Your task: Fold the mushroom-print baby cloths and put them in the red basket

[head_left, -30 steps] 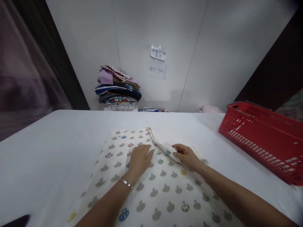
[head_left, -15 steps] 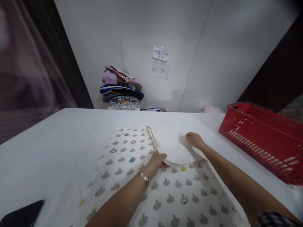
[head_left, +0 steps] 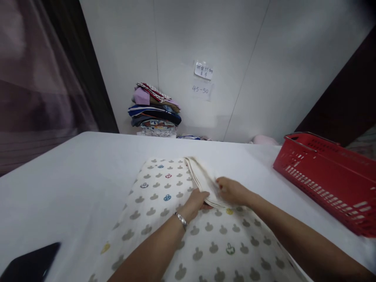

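A white cloth [head_left: 164,227] printed with grey mushroom-like shapes and a few coloured ones lies spread on the white table. Its far right corner is folded back, with the plain inner side [head_left: 202,176] and layered hem edges showing. My left hand [head_left: 196,203], a silver bracelet on its wrist, is closed on that layered edge, thumb on top and fingers underneath. Just right of it, my right hand [head_left: 232,190] pinches the outer part of the folded-back cloth and lifts it slightly. Its fingertips are partly hidden.
On the right of the table [head_left: 88,168] stands a red plastic basket [head_left: 323,176] with metal handles. Folded clothes [head_left: 155,109] are stacked behind the table by the wall. A dark flat object [head_left: 32,262] lies at the near left. Paper notes [head_left: 202,80] hang on the wall.
My right hand has moved left towards my left hand, drawing the plain flap inward so that it looks narrower. My left hand keeps its hold on the edge. The view has shifted slightly.
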{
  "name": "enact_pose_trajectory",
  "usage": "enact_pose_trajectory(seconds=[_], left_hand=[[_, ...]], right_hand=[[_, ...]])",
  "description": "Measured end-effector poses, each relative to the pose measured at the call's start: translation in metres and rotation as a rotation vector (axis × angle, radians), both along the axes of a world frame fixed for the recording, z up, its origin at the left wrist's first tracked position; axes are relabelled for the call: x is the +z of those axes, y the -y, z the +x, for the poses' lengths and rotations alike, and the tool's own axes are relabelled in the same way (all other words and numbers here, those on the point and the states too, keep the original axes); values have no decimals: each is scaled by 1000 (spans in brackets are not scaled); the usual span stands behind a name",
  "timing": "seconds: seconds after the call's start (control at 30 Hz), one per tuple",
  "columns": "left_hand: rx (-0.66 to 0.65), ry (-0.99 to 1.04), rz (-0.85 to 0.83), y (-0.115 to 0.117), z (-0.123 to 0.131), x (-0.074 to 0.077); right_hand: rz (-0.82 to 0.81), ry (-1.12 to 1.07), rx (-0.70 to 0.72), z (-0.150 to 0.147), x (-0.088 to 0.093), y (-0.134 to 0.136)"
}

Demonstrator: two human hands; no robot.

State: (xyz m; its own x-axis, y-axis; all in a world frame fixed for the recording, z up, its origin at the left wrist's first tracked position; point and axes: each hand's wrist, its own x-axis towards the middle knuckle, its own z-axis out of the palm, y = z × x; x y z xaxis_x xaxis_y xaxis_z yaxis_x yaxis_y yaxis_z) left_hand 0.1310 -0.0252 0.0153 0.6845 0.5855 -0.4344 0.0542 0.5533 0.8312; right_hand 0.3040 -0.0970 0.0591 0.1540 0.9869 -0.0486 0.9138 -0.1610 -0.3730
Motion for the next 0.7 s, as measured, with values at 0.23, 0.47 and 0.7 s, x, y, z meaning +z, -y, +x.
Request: enact_pose_trajectory(seconds=[0.23, 0.47, 0.7], left_hand=[[-8, 15, 6, 0, -1, -1], [9, 27, -12, -1, -1, -5], [-3, 80, -40, -2, -1, -6]], right_hand=[[58, -238, -374, 22, -10, -16], [37, -182, -371, 30, -20, -41], [230, -48, -166, -5, 7, -22]])
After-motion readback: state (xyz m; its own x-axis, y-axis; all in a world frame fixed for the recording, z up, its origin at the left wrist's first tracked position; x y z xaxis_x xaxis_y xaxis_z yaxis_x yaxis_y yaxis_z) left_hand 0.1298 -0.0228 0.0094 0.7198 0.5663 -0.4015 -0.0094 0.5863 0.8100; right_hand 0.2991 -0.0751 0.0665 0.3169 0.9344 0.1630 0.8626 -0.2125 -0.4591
